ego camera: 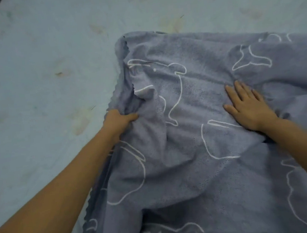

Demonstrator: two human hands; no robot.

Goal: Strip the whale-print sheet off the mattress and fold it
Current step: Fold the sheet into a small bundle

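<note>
Head view: the only view, looking down along both bare forearms onto a bed.
Whale-print sheet (pixel 199 168): grey-blue cloth with white whale outlines. It lies loose and rumpled on the right and near part of the mattress and runs out of the picture at the right and bottom. A second scalloped edge peeks from under the upper one on the left, so it seems to lie in more than one layer.
Mattress (pixel 43 60): pale blue-green with faint yellowish stains, bare on the left and far side. The sheet therefore looks already stripped, and the work is judged to be in the folding stage.
Left hand (pixel 120 119): fingers curled under and thumb on top, pinching a bunch of the sheet's left edge, where the cloth gathers into creases. The grip probably serves to draw that edge taut or square it.
Right hand (pixel 247 107): palm down, fingers straight and spread on the sheet's middle right, gripping nothing. It likely pins the cloth so the layers do not slide while the left side is pulled.
Far corner (pixel 124 39): rounded and doubled over, with its layers not squarely matched.
Next move, as a judgement: the edges need aligning and the wrinkles between the hands need smoothing before another fold.
Risk: the soft cloth may drag and bunch under the flat palm.
</note>
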